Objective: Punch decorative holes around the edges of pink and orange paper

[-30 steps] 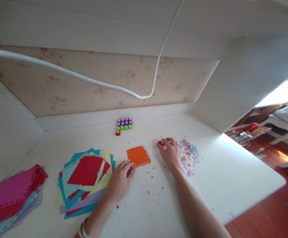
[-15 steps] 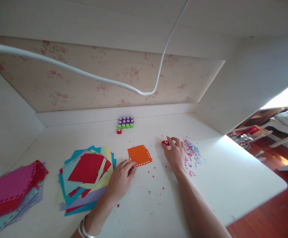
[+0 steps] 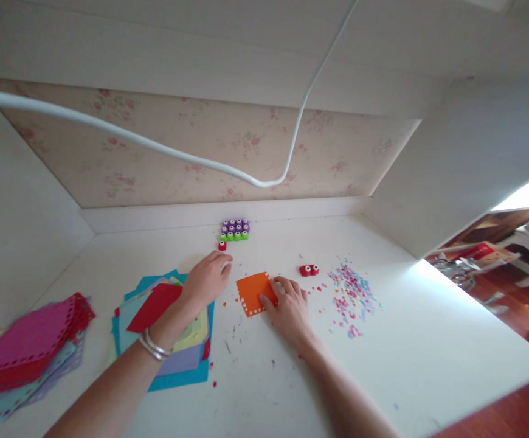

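A square orange paper (image 3: 252,288) with punched holes along its edges lies on the table. My right hand (image 3: 290,304) grips its right side, with the thumb on top and the fingers at the edge. My left hand (image 3: 207,277) is over the far edge of the stacked coloured paper (image 3: 173,365), fingers apart and pointing towards a small red craft punch (image 3: 222,246). Nothing shows in that hand. Beyond the red punch stand rows of green craft punches (image 3: 234,236) and purple craft punches (image 3: 236,225). Two red craft punches (image 3: 309,270) sit side by side right of the orange paper.
Colourful paper confetti (image 3: 352,295) is scattered at the right. Punched pink and red sheets (image 3: 30,340) are piled at the far left. A white cable (image 3: 177,149) hangs across the view in front of the floral back panel (image 3: 246,146).
My right hand has left the red punch at the right and moved onto the orange paper. My left hand has moved off the paper, away and leftward. Holes now show along the paper's left edge.
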`<state>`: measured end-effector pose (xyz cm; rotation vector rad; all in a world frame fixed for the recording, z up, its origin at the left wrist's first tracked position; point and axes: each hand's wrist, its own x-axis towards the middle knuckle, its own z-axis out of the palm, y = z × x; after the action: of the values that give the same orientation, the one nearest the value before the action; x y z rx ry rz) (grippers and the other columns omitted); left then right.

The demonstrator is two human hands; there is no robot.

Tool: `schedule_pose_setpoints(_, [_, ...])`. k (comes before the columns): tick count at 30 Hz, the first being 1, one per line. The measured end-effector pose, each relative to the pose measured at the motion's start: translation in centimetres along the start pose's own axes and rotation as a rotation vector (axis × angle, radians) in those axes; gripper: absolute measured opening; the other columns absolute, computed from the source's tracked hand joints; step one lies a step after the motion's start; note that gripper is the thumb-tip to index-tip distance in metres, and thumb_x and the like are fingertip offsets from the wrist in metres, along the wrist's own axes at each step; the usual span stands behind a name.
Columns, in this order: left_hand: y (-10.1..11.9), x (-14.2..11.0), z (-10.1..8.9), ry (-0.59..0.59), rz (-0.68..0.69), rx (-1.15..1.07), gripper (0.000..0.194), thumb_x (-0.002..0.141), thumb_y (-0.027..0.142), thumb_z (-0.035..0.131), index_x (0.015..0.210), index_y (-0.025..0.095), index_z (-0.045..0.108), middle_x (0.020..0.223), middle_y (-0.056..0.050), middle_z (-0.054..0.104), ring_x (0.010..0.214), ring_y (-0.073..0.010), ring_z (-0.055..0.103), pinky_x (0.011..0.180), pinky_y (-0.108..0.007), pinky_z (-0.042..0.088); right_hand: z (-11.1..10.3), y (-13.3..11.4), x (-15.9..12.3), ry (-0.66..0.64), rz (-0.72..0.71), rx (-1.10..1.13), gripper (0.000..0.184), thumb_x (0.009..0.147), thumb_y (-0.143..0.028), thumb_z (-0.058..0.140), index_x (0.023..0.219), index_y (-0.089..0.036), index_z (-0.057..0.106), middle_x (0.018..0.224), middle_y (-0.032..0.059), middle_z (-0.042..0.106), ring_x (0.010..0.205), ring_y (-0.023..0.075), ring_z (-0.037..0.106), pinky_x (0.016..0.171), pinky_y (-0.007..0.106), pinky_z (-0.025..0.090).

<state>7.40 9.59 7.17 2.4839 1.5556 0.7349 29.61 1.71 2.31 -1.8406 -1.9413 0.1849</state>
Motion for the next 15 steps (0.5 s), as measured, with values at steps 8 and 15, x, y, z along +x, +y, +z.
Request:
schedule_pose_setpoints(8, [-5.4,4.5,1.6,-0.070,0.047,0.069,0.040,0.085,0.007,0.049,0.121,0.018,0.063,0.134,-0.010,0.059,0.126,-0.0260,0.051,0.108,-0.040,0.039,0.1,0.6,0.1,0.016,0.077,0.045,0.049,0.089,-0.041,0.058,0.134,-0.021,0.057,0.140,0.0134,0.054,0.126,0.0362,0.046,0.099,0.051,0.039])
schedule_pose_setpoints(15, [-5.9,3.8,2.3,-0.148,0.031,0.076,0.041,0.085,0.002,0.042,0.116,0.017,0.065,0.117,-0.012,0.063,0.107,-0.0237,0.061,0.096,-0.037,0.046,0.4,1.7,0.6,0.038,0.087,0.135,0.037,0.084,-0.034,0.063,0.119,-0.021,0.066,0.133,0.0119,0.060,0.123,0.0348,0.050,0.101,0.049,0.041])
